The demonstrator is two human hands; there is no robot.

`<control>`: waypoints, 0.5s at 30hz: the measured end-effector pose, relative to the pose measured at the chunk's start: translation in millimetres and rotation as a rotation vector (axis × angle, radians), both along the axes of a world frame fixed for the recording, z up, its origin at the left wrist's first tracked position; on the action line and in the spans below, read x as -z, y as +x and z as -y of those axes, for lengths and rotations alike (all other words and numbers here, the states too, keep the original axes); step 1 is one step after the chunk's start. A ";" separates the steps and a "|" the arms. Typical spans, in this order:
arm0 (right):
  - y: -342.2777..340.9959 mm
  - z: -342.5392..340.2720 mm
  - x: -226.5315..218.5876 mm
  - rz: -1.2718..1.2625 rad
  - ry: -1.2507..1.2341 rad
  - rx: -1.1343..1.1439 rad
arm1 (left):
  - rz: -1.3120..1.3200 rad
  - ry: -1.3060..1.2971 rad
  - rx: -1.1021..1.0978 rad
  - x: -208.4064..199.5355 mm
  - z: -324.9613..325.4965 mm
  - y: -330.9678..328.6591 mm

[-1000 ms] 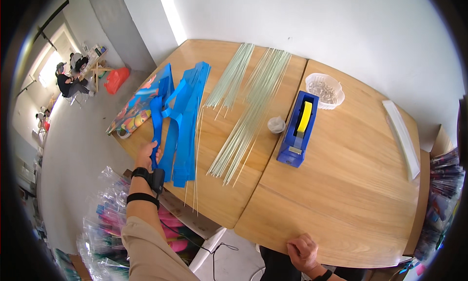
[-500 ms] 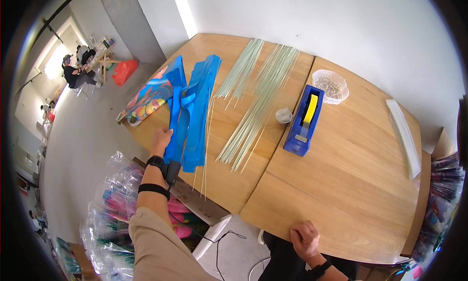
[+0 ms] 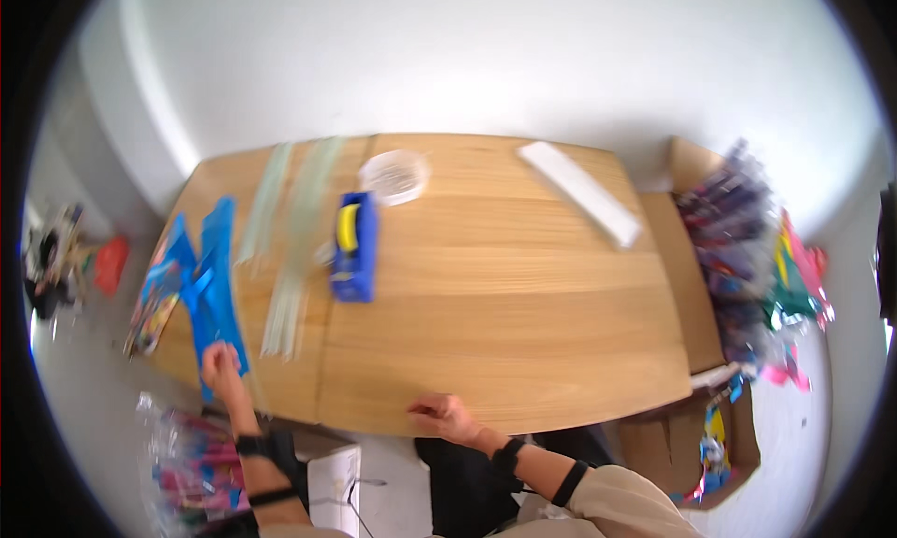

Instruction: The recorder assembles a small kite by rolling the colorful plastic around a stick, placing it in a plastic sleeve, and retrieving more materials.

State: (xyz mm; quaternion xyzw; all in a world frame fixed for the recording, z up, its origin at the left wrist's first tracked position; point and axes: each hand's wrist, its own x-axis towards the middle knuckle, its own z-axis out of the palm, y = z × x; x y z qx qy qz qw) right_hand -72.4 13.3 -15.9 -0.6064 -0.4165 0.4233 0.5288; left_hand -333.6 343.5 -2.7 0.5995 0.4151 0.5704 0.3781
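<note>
My left hand (image 3: 221, 366) is at the near end of a bundle of blue plastic strips (image 3: 217, 258) on the left of the table. Its fingers are bent together over one strip, though motion blurs them. Beside the strips lies a colourful printed sheet (image 3: 154, 304). To their right are two bundles of thin pale green sticks (image 3: 304, 220). My right hand (image 3: 447, 417) hovers at the front edge of the table, fingers curled in, with nothing visible in them.
A blue tape dispenser (image 3: 364, 258) with yellow tape stands mid-table. Behind it is a clear bowl (image 3: 395, 177) of small pieces. A long white box (image 3: 581, 194) lies at the back right. Cartons with wrapped goods (image 3: 733, 248) stand to the right, more packets (image 3: 192, 463) at the lower left.
The view has swung right, so the table appears further left and the right-hand cartons show. My left hand stays by the blue strips. My right hand is turned leftward at the edge.
</note>
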 end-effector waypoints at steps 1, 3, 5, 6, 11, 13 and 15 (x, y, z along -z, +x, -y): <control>8.4 5.9 2.8 -0.012 -0.015 0.012 | 0.000 0.008 0.089 -2.0 28.7 10.7; 36.3 28.7 3.3 0.004 -0.019 0.084 | 0.006 -0.077 0.193 -0.8 91.6 45.5; 80.6 75.7 -0.7 0.074 -0.009 0.213 | 0.007 -0.238 0.298 2.4 153.6 94.8; 104.0 96.5 -2.5 0.046 -0.030 0.335 | -0.016 -0.302 0.369 1.5 180.4 112.1; 229.2 184.4 -29.8 -0.236 0.060 1.021 | -0.421 -0.028 0.521 25.4 267.2 192.0; 260.1 211.1 -44.5 -0.112 0.029 1.062 | -0.515 0.069 0.551 33.7 287.4 214.4; 294.5 249.6 -59.0 0.138 -0.062 1.138 | -0.449 0.175 0.574 19.2 319.0 247.1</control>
